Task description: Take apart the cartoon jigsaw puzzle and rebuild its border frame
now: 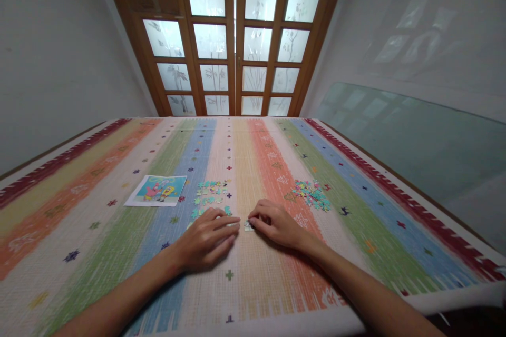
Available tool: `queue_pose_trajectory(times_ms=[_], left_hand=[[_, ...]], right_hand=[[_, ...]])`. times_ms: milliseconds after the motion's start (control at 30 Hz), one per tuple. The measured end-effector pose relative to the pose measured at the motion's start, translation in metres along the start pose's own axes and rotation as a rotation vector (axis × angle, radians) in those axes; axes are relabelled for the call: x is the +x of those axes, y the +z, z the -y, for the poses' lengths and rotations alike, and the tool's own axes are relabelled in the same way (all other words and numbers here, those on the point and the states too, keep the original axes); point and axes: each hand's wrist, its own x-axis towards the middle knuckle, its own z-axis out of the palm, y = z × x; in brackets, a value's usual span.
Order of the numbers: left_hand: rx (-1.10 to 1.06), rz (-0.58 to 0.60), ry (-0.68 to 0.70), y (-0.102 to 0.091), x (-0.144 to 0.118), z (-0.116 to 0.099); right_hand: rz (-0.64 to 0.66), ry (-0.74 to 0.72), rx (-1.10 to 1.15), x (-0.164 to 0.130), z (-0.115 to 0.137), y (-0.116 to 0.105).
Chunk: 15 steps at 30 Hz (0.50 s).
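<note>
Pinches a pale puzzle piece in the right hand, just right of the loosely outstretched left hand.

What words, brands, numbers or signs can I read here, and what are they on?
None can be read.
Printed picture: cartoon figures; any lettering is too small to read.
Heaped puzzle pieces: coloured, no legible text.
Small piece at the right hand: marks too small to make out.
</note>
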Motion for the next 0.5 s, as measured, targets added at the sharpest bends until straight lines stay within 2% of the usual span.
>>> queue_pose_trajectory(times_ms=[100, 267, 400, 500], left_hand=[[0.008, -0.118, -0.116, -0.009, -0.006, 0.023], [0.125, -0.243, -0.339, -0.024, -0.018, 0.058], [0.182, -0.233, -0.466, -0.032, -0.025, 0.072], [0.189, -0.215, -0.49, -0.034, -0.028, 0.076]], right_hand=[[-0.049, -0.002, -0.003, 0.001, 0.002, -0.005], [-0.008, -0.017, -0.099, -0.001, 0.002, -0.007], [0.012, -0.041, -0.152, -0.004, 0.0, -0.003], [0.025, -0.04, -0.155, -0.005, -0.001, -0.001]])
